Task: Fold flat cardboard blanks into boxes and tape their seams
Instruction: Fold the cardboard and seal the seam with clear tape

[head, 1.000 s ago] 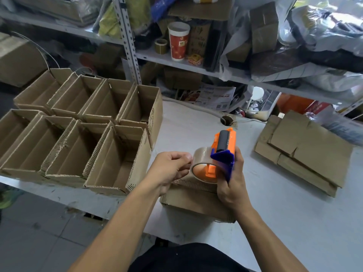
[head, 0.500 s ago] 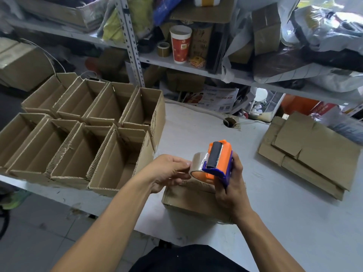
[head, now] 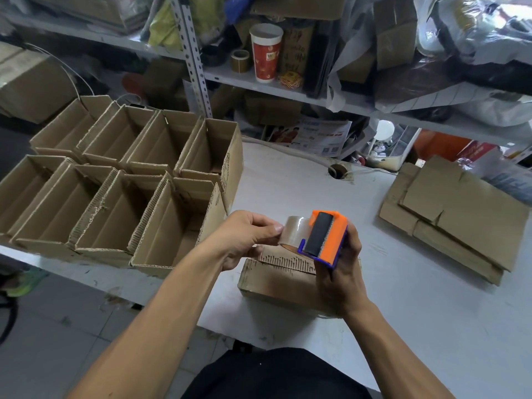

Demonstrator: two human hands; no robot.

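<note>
Open boxes (head: 121,194) left, flat blanks (head: 457,217) right

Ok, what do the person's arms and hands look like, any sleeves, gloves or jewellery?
Both forearms are bare to the frame's edge, with no sleeves showing. The left hand and the right hand wear no gloves; no rings or watch are visible. A dark garment covers the torso.

We counted eight open boxes (head: 121,180) in two rows of four on the bench (head: 431,326), one closed box (head: 276,283), one tape gun (head: 325,240), one stack of blanks (head: 460,214), one cup (head: 265,51) and two hands.
</note>
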